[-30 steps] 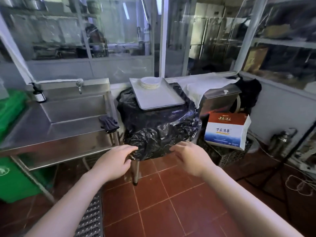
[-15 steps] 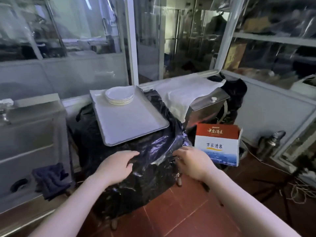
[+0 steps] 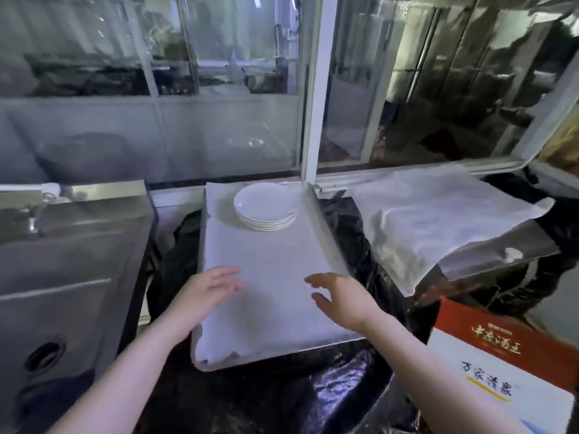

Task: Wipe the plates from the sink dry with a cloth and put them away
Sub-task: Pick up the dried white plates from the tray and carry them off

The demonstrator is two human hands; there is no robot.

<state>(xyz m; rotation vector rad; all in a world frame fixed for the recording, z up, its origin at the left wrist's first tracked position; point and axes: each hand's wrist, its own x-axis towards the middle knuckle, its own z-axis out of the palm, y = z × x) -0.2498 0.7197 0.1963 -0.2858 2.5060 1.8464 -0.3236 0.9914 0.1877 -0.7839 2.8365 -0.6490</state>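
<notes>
Above the near half of the paper-lined tray (image 3: 266,308), the left hand (image 3: 206,292) and right hand (image 3: 341,300) hovered with fingers loosely spread, grasping nothing. The stacked plates (image 3: 266,209) sat at the tray's far end; the sink (image 3: 72,261) stood left.

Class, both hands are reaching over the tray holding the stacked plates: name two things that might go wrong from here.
1. The grey metal tray rests on crinkled black plastic sheeting, so a push might tip it.
2. The stack of white plates sits at its far end and might slide if the left hand or right hand lifts unevenly.
</notes>
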